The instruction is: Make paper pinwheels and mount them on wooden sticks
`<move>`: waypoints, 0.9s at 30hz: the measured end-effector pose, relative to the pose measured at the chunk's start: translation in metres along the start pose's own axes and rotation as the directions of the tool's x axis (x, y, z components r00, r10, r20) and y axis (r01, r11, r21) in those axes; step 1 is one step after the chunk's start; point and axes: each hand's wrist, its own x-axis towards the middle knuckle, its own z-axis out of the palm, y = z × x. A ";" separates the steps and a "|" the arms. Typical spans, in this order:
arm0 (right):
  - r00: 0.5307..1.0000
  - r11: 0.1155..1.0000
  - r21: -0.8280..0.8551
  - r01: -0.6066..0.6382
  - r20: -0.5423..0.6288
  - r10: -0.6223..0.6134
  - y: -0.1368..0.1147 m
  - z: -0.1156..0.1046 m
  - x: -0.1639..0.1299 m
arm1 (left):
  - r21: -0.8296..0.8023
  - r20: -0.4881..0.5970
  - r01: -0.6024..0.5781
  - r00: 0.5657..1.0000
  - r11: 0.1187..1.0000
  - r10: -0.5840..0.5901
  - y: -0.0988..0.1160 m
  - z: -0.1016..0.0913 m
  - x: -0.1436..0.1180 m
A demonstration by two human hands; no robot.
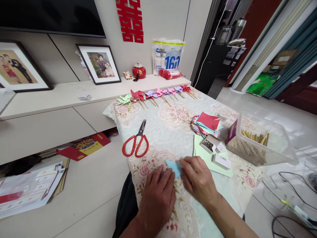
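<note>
A folded piece of light blue paper [174, 167] lies on the flowered tablecloth near the front edge, between my hands. My left hand [158, 193] presses its left part down with closed fingertips. Curled fingers of my right hand [198, 177] pinch the paper's right end; the covered parts are hidden. Red-handled scissors [137, 140] rest beyond my left hand, blades pointing away. To the right of my right hand are a small open box of metal pins [208, 144], a white small box [221, 161] and light green paper sheets [198, 148].
Several paper pinwheels on sticks [151, 95] line the far table edge. A stack of coloured paper [206, 124] and a clear plastic bin [262, 145] of wooden sticks stand on the right. Cables [284, 185] lie on the floor at right; a white cabinet [59, 99] runs behind.
</note>
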 end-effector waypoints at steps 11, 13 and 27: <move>0.987 0.997 0.037 0.065 0.142 -0.070 -0.024 -0.012 -0.027 | 0.002 0.008 -0.060 0.998 0.998 0.060 -0.002 0.000 0.001; 0.988 0.999 0.038 0.039 0.151 -0.044 -0.024 -0.012 -0.026 | -0.004 0.027 -0.074 0.997 0.997 0.075 -0.004 -0.002 0.000; 0.990 0.999 -0.043 -0.032 0.135 0.038 -0.026 -0.012 -0.029 | -0.031 0.142 -0.125 0.981 0.992 0.128 -0.010 -0.009 0.000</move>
